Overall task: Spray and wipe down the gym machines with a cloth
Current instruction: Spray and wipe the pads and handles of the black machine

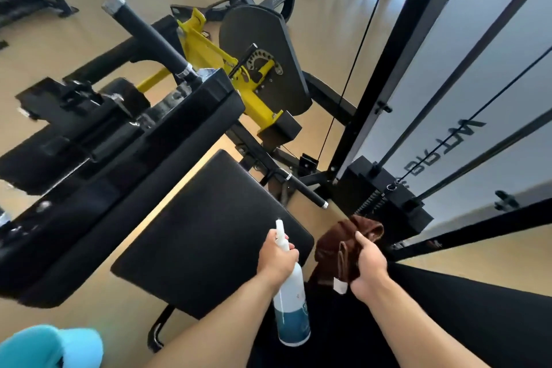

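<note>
Head view, single frame.

Seat pad (209, 233): black, flat, roughly square, lower centre. It lies forward and to the left of both hands; its near right corner sits just beside the left hand.

Back pad (125, 176): long black cushion, left of the seat pad, running from lower left up toward centre.

Spray bottle (291, 302): white, blue liquid in its lower part. Long axis runs from base at lower right up to nozzle at upper left; the nozzle tip points over the seat pad's near right corner.

Left hand (276, 258): fingers curled round the bottle's neck and trigger head, gripping it. This is the hand nearer the seat pad, touching or just above its edge; which, cannot be told.

Cloth (343, 251): brown, bunched, white tag hanging at its lower edge. It hangs right of the seat pad, off its surface.

Right hand (370, 269): clutching the cloth, thumb laid across the top of the folds. Farther from the pad than the left hand.

Weight stack (385, 203): black, with cables and white panel behind, beyond the cloth.

Handle bar (149, 33): black grip, upper left. Yellow frame (209, 51) beside it.

Judgement: spraying the seat pad looks due; wiping comes after, leftward from the right hand.
</note>
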